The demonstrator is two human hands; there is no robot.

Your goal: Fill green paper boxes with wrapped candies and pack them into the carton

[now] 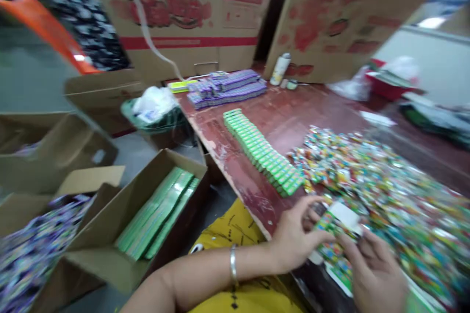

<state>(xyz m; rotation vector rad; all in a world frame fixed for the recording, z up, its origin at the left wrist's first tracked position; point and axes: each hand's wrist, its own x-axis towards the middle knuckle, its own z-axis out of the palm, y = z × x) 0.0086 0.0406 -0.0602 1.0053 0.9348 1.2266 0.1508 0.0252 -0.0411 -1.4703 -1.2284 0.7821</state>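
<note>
My left hand (295, 242) and my right hand (374, 274) meet at the near edge of a worn red table (279, 117). Together they pinch a small green and white box (340, 220) with coloured sweets at its open end. My left wrist wears a silver bangle. A wide heap of small wrapped sweets (389, 190) covers the table just beyond my hands. A long row of filled green boxes (262, 151) runs diagonally away from my left hand.
Purple boxes (227, 88) are stacked at the table's far end, by a white bottle (280, 69). On the floor to the left stands an open carton (147, 215) of flat green packs. Large printed cartons form a wall behind. A red basin (389, 83) sits far right.
</note>
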